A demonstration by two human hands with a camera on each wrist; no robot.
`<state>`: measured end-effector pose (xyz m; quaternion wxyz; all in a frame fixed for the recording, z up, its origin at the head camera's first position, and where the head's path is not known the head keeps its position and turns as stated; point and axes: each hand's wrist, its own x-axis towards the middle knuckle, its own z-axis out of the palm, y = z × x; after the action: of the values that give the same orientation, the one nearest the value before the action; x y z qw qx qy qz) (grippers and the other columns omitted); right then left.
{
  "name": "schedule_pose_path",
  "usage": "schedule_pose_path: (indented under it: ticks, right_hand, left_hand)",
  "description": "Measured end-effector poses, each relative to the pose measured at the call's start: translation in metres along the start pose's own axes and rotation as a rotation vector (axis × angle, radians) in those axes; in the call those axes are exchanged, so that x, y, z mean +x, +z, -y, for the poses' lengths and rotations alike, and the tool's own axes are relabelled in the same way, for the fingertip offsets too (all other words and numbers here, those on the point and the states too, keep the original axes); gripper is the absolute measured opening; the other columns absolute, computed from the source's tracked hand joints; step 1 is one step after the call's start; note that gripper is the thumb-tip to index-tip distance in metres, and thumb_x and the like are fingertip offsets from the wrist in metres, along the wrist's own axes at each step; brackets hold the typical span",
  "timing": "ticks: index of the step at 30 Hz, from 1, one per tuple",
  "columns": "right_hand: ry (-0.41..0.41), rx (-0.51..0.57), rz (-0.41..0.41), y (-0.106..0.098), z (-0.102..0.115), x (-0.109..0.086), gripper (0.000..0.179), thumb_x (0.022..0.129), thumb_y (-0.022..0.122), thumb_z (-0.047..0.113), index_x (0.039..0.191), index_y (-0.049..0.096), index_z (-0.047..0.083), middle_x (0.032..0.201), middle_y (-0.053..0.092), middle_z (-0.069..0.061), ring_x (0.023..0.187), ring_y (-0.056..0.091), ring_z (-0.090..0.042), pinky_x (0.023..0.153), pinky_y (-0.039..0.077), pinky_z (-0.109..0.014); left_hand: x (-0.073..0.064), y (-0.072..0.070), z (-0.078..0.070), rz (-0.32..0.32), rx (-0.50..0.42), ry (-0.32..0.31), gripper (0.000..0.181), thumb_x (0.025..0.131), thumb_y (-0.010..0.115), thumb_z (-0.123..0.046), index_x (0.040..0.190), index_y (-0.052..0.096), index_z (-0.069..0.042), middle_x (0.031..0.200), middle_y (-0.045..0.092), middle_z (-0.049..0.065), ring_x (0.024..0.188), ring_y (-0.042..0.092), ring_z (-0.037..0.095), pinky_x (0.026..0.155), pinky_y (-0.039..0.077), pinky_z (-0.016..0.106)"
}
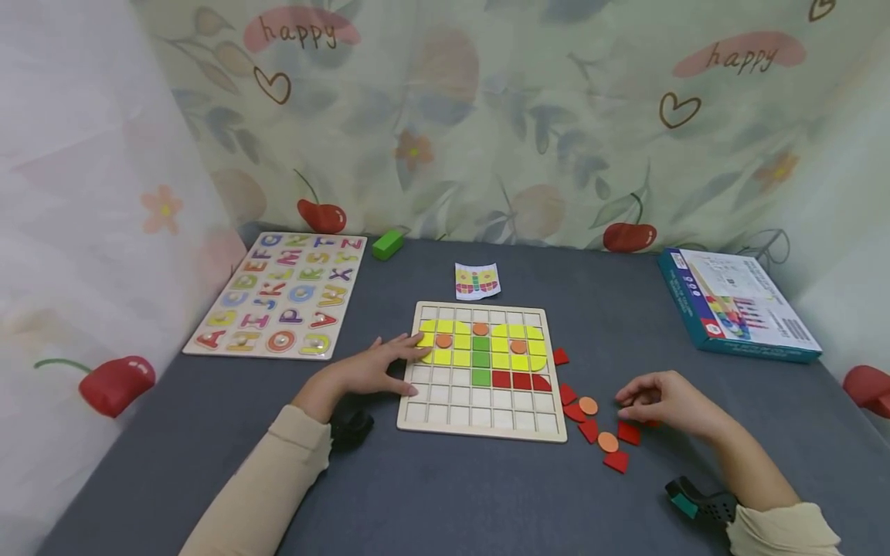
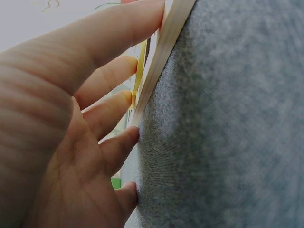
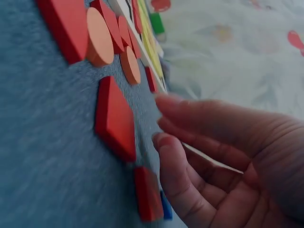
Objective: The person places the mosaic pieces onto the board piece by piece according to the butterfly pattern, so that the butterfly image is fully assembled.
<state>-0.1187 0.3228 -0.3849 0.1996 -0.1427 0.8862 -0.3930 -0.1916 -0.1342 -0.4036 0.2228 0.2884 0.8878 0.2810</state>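
A wooden grid board (image 1: 445, 417) lies mid-table, bearing yellow pieces (image 1: 501, 359), green squares (image 1: 480, 377), orange discs and a short row of red pieces (image 1: 521, 381) right of the green. My left hand (image 1: 368, 367) rests at the board's left edge, fingers spread; in the left wrist view its thumb (image 2: 137, 21) touches the wooden side. Over loose red pieces right of the board hovers my right hand (image 1: 670, 401), fingers loosely bent. Nothing shows between its fingertips in the right wrist view; a red piece (image 3: 114, 121) and another red piece (image 3: 148, 194) lie near them.
Loose orange discs (image 1: 608, 442) lie among the red pieces. Behind the board sits a small butterfly pattern card (image 1: 477, 281). An alphabet board (image 1: 334, 324) and green block (image 1: 387, 245) stand at the left, a flat box (image 1: 747, 301) at the right. A curtain hangs behind.
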Motion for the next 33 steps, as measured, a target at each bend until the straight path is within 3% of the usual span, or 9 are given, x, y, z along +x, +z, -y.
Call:
schedule_pose_path:
  ticks: [8,15,22,28,33]
  right_hand:
    - [-0.058,0.025,-0.063,0.007,-0.018,-0.019,0.034,0.085,0.067,0.014,0.11,0.061,-0.008,0.074,0.057,0.005,0.061,0.052,-0.008,0.053,0.043,-0.023]
    - [-0.151,-0.046,-0.132,0.015,-0.023,-0.021,0.02,0.082,0.071,0.013,0.097,0.067,0.001,0.079,0.053,-0.001,0.059,0.049,-0.009,0.049,0.04,-0.022]
    - [-0.181,-0.063,-0.106,0.019,-0.021,-0.019,0.015,0.081,0.071,0.014,0.093,0.067,0.005,0.078,0.052,-0.004,0.059,0.048,-0.01,0.049,0.04,-0.022]
    - [-0.141,-0.026,-0.052,0.019,-0.02,-0.016,0.019,0.083,0.069,0.015,0.096,0.063,0.002,0.071,0.049,0.0,0.058,0.047,-0.009,0.048,0.038,-0.023]
    - [-0.042,0.051,-0.018,0.019,-0.02,-0.012,0.026,0.086,0.066,0.018,0.096,0.056,-0.003,0.068,0.048,0.002,0.054,0.046,-0.011,0.048,0.04,-0.023]
  left_hand:
    - [0.001,-0.001,0.003,-0.003,0.0,-0.01,0.073,0.082,0.07,-0.037,0.144,0.036,-0.02,0.158,0.013,0.001,0.146,0.001,0.025,0.115,-0.006,0.054]
    - [0.001,0.0,0.002,0.008,0.006,-0.001,0.073,0.082,0.07,-0.037,0.145,0.036,-0.019,0.158,0.013,0.003,0.146,0.001,0.028,0.115,-0.006,0.055]
    - [0.0,0.0,0.001,0.004,0.008,-0.02,0.073,0.082,0.07,-0.037,0.144,0.036,-0.021,0.158,0.013,0.0,0.147,0.001,0.024,0.116,-0.005,0.053]
    - [-0.001,0.0,0.0,-0.003,-0.007,0.001,0.072,0.082,0.07,-0.034,0.144,0.037,-0.018,0.158,0.015,0.003,0.146,0.002,0.025,0.115,-0.005,0.055]
    - [-0.001,0.0,-0.001,-0.004,-0.014,0.008,0.072,0.083,0.07,-0.034,0.144,0.037,-0.017,0.157,0.015,0.004,0.146,0.002,0.026,0.114,-0.006,0.056]
